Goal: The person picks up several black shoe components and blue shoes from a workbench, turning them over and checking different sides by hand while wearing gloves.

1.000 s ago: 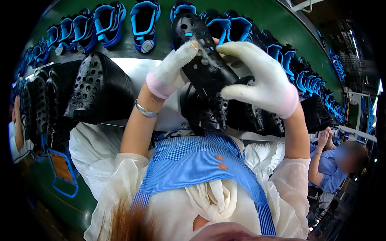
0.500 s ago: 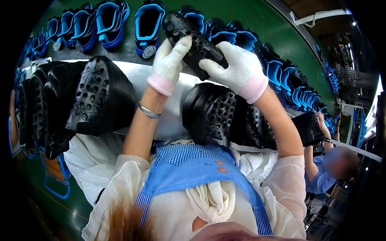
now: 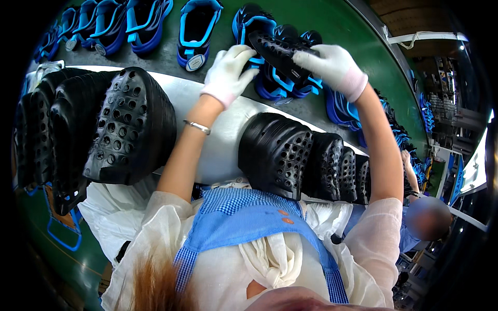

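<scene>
Both my hands wear white gloves with pink cuffs. My right hand [image 3: 334, 67] grips the right end of a black insole [image 3: 282, 56] and holds it tilted over the black and blue shoes. To its left, my left hand [image 3: 231, 72] is open, thumb and fingers apart, with nothing in it, its fingertips close to a shoe [image 3: 255, 23] at the far side. That shoe has bright blue lining, and the insole partly covers it and the shoes [image 3: 277, 85] beside it. Between my forearms lies a stack of black insoles [image 3: 277, 150] with round holes in their undersides.
A larger insole stack [image 3: 129, 124] stands at the left on the white ledge [image 3: 199, 98]. Behind it, a row of shoes [image 3: 145, 26] lines the dark conveyor [image 3: 166, 65], and more shoes curve away right. At the right edge sits another person [image 3: 415, 223].
The insole has moved right and turned in my right hand. My left hand has let go of it. The shoes at the far side have shifted slightly.
</scene>
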{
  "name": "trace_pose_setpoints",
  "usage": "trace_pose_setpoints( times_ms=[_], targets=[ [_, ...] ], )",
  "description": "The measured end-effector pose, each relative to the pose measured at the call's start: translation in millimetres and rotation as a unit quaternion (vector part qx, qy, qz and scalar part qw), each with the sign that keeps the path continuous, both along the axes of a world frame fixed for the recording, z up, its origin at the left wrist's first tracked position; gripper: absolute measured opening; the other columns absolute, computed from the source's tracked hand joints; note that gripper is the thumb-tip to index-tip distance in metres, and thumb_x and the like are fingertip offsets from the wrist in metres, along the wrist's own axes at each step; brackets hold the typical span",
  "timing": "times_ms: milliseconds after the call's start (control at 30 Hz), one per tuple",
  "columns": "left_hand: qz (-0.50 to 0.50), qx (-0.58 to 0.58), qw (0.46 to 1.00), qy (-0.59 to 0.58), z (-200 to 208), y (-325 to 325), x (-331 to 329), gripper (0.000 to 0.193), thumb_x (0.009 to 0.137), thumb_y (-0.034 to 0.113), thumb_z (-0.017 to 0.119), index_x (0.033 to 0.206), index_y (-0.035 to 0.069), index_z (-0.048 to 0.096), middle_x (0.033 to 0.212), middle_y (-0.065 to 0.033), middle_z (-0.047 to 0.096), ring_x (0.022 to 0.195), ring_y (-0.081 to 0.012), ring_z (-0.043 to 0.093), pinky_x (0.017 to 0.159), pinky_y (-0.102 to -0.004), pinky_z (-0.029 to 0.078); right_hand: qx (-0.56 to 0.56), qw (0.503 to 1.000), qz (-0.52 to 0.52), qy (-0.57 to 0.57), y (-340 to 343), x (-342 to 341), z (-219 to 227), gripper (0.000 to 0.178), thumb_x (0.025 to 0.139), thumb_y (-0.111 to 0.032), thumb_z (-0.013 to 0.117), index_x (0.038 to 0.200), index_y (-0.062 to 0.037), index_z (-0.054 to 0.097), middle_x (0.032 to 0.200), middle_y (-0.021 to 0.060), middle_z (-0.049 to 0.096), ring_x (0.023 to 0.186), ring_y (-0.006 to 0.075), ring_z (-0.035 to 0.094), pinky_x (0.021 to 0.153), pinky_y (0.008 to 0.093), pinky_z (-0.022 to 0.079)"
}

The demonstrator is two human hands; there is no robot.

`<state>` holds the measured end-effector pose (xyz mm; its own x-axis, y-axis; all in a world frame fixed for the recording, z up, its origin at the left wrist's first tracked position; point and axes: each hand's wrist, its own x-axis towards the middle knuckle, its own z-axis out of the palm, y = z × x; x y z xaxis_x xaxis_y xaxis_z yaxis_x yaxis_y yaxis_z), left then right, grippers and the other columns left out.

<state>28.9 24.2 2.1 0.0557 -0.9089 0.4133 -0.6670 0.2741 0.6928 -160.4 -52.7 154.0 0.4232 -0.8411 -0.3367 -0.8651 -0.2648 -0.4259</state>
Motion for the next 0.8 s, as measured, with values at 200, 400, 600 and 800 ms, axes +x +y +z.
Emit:
trace_pose_setpoints(
  times_ms=[200, 400, 600, 800],
  targets=[
    [0.035, 0.002, 0.999, -0.019, -0.6, -16.6, -15.7, 0.021, 0.079, 0.023, 0.067, 0.096, 0.012, 0.066, 0.102, -0.0022, 0.060, 0.094, -0.0271, 0.056, 0.077, -0.0396, 0.052, 0.002, 0.995, 0.052, 0.090, -47.0, 28.1, 10.1, 0.064, 0.073, -0.061, 0.062, 0.069, 0.0019, 0.067, 0.057, 0.0089, 0.056, 0.053, 0.0183, 0.054, 0.054, 0.0316, 0.046],
    [0.034, 0.004, 0.999, -0.022, 2.5, -20.8, -12.6, 0.020, 0.080, 0.025, 0.067, 0.095, 0.012, 0.066, 0.100, -0.0027, 0.061, 0.091, -0.0262, 0.056, 0.075, -0.0399, 0.052, -0.057, 0.976, 0.049, 0.206, -47.0, 86.7, -25.2, 0.052, 0.077, -0.050, 0.055, 0.088, -0.0015, 0.071, 0.085, 0.0180, 0.069, 0.079, 0.0319, 0.067, 0.075, 0.0382, 0.054],
    [-0.007, 0.226, 0.969, -0.096, 31.0, -29.6, -7.3, 0.026, 0.086, 0.033, 0.060, 0.099, 0.012, 0.068, 0.106, -0.0056, 0.064, 0.097, -0.0285, 0.062, 0.081, -0.0414, 0.052, -0.098, 0.969, 0.033, 0.226, -53.9, 119.9, -82.1, 0.031, 0.082, -0.030, 0.060, 0.102, -0.0093, 0.071, 0.108, 0.0150, 0.067, 0.098, 0.0309, 0.065, 0.083, 0.0404, 0.054],
    [-0.059, 0.463, 0.866, -0.182, 51.0, -61.6, -8.2, 0.034, 0.085, 0.031, 0.054, 0.111, 0.015, 0.068, 0.114, -0.0100, 0.066, 0.104, -0.0289, 0.063, 0.087, -0.0386, 0.051, -0.106, 0.976, 0.026, 0.187, -73.5, 118.1, -121.5, 0.037, 0.088, -0.037, 0.053, 0.101, -0.0063, 0.070, 0.105, 0.0191, 0.066, 0.095, 0.0353, 0.064, 0.084, 0.0433, 0.052]
  ],
)
